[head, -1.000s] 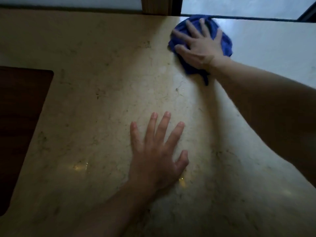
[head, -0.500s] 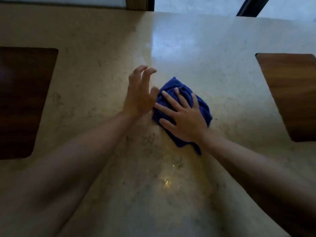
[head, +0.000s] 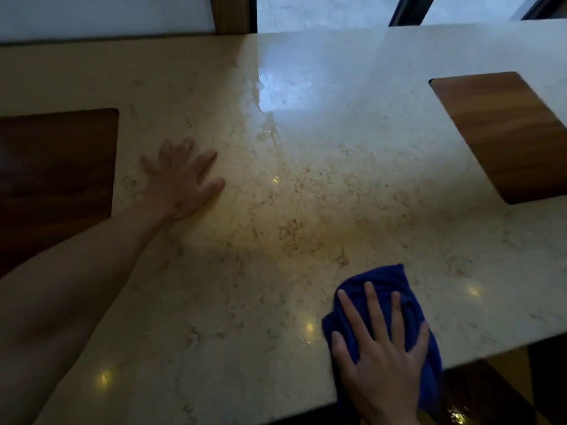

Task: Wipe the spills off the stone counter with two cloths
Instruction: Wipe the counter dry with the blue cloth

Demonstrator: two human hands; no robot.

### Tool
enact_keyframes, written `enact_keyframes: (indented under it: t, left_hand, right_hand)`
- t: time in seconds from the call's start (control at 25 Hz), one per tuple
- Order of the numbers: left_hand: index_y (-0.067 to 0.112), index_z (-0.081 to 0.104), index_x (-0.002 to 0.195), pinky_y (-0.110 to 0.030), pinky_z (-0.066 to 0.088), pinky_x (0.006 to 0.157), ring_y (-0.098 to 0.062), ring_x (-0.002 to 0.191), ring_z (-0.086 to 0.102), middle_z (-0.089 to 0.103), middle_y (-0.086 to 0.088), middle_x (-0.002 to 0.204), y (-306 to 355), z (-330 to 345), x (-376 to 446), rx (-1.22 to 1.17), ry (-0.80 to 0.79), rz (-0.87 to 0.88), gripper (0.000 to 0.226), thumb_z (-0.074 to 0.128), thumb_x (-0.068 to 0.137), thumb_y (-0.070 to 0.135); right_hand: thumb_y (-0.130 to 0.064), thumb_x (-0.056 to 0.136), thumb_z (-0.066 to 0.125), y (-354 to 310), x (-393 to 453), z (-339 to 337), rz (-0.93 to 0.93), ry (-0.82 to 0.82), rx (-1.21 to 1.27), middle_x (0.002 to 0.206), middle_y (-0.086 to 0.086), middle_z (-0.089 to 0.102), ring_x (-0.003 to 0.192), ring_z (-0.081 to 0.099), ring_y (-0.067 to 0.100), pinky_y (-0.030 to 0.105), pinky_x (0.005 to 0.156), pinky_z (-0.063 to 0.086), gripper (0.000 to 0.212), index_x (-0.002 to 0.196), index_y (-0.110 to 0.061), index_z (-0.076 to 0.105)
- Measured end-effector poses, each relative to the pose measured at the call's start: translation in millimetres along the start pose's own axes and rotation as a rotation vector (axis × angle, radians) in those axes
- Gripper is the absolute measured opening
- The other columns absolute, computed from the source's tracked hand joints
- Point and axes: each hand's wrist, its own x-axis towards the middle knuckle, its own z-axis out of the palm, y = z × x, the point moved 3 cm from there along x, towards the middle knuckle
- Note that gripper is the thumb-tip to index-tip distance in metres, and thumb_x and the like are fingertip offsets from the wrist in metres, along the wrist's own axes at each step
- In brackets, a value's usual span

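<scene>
A beige stone counter (head: 276, 210) fills the view. My right hand (head: 380, 357) lies flat, fingers spread, pressing a crumpled blue cloth (head: 389, 286) onto the counter at its near right edge. My left hand (head: 181, 182) rests flat and open on the bare stone at the left, holding nothing and slightly blurred. A wet, glossy streak (head: 270, 130) shows on the stone toward the back, in the window's reflection. Only one cloth is in view.
Two dark wooden inlays are set into the counter: one at the left (head: 55, 179), one at the right (head: 515, 136). A wall and window frame (head: 233, 13) run along the far edge. The near right edge drops to a dark floor (head: 491, 394).
My right hand dragged the blue cloth from the counter's middle toward me to the near right edge. My left hand left the cloth's side and moved left, flat on the stone.
</scene>
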Motion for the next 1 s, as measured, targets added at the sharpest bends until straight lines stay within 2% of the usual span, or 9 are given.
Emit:
enact_keyframes:
  t: [0.08,0.12,0.2,0.28,0.32,0.4,0.48,0.76,1.0]
  left_hand:
    - [0.047,0.011,0.153,-0.072,-0.004,0.112,-0.035,0.152,-0.004,0.001,0.000,0.167,-4.1,5.2,-0.7,-0.012,0.011,-0.013,0.083,0.013,0.078,0.083]
    - [0.047,0.011,0.153,-0.072,-0.003,0.113,-0.035,0.152,-0.002,0.002,0.000,0.167,-3.4,5.4,-0.6,-0.013,0.028,-0.013,0.083,0.012,0.077,0.083]
    - [0.047,0.011,0.153,-0.071,-0.003,0.114,-0.034,0.152,-0.003,0.002,-0.001,0.167,-0.1,4.3,-3.3,-0.019,0.021,-0.020,0.085,0.011,0.076,0.083]
    - [0.048,0.008,0.153,-0.069,-0.004,0.115,-0.033,0.152,-0.005,0.000,0.000,0.167,0.2,1.6,-2.9,-0.024,-0.004,-0.041,0.086,0.009,0.074,0.083]
    - [0.049,0.008,0.153,-0.068,-0.004,0.115,-0.033,0.152,-0.006,-0.001,0.000,0.167,0.1,1.0,-1.5,-0.025,0.001,-0.038,0.085,0.009,0.075,0.083]
    - [0.049,0.011,0.152,-0.068,-0.005,0.115,-0.034,0.152,-0.005,0.002,0.000,0.167,0.5,1.8,-2.8,-0.044,0.014,-0.016,0.081,0.015,0.078,0.082]
    - [0.047,0.018,0.152,-0.069,-0.003,0.115,-0.036,0.152,0.001,0.010,-0.003,0.166,-0.9,3.0,-3.4,-0.070,0.022,-0.001,0.077,0.025,0.082,0.079]
    - [0.036,0.040,0.147,-0.076,0.019,0.107,-0.046,0.143,0.030,0.035,-0.013,0.158,4.9,0.3,-3.7,0.013,0.131,0.063,0.079,0.049,0.075,0.069]
    - [0.035,0.048,0.145,-0.075,0.016,0.110,-0.046,0.143,0.032,0.036,-0.013,0.158,2.7,5.1,-2.6,0.015,0.169,0.078,0.078,0.053,0.076,0.072]
  right_hand:
    - [-0.063,0.087,0.033,-12.1,14.5,2.4,0.150,-0.047,0.047,0.164,-0.007,0.017,0.150,0.013,0.029,0.076,0.105,0.013,0.068,0.151,-0.052,0.016]
    - [-0.062,0.089,0.029,-19.0,27.7,-2.0,0.217,-0.082,0.078,0.166,-0.008,0.007,0.151,0.005,0.030,0.076,0.105,0.010,0.066,0.152,-0.053,0.008]
    - [-0.062,0.094,0.013,-29.0,61.6,-10.3,0.319,-0.168,0.061,0.160,-0.010,-0.029,0.148,-0.023,0.030,0.075,0.108,0.003,0.063,0.145,-0.055,-0.023]
    - [-0.065,0.092,0.005,-36.7,107.5,-21.4,0.371,-0.177,0.093,0.152,-0.009,-0.042,0.142,-0.036,0.029,0.073,0.109,0.000,0.063,0.136,-0.053,-0.039]
    - [-0.064,0.092,0.004,-42.3,135.9,-25.5,0.333,-0.121,0.101,0.155,-0.008,-0.038,0.143,-0.035,0.029,0.074,0.109,0.000,0.062,0.138,-0.053,-0.036]
    - [-0.061,0.094,0.007,-54.8,200.2,-36.3,0.248,0.045,0.136,0.164,-0.002,-0.017,0.148,-0.021,0.033,0.077,0.107,0.000,0.060,0.149,-0.051,-0.015]
    - [-0.061,0.094,0.013,-66.1,278.5,-52.0,0.206,0.085,0.154,0.166,0.001,-0.002,0.150,-0.010,0.035,0.079,0.106,0.000,0.063,0.154,-0.046,0.002]
    - [-0.061,0.092,0.013,-106.7,539.3,-105.0,0.204,0.081,0.144,0.166,-0.003,-0.009,0.149,-0.015,0.036,0.080,0.103,-0.007,0.064,0.154,-0.046,0.005]
    - [-0.060,0.093,0.014,-167.4,623.3,-127.8,0.031,0.028,0.116,0.166,-0.004,-0.007,0.149,-0.015,0.036,0.078,0.105,-0.007,0.063,0.154,-0.046,0.007]
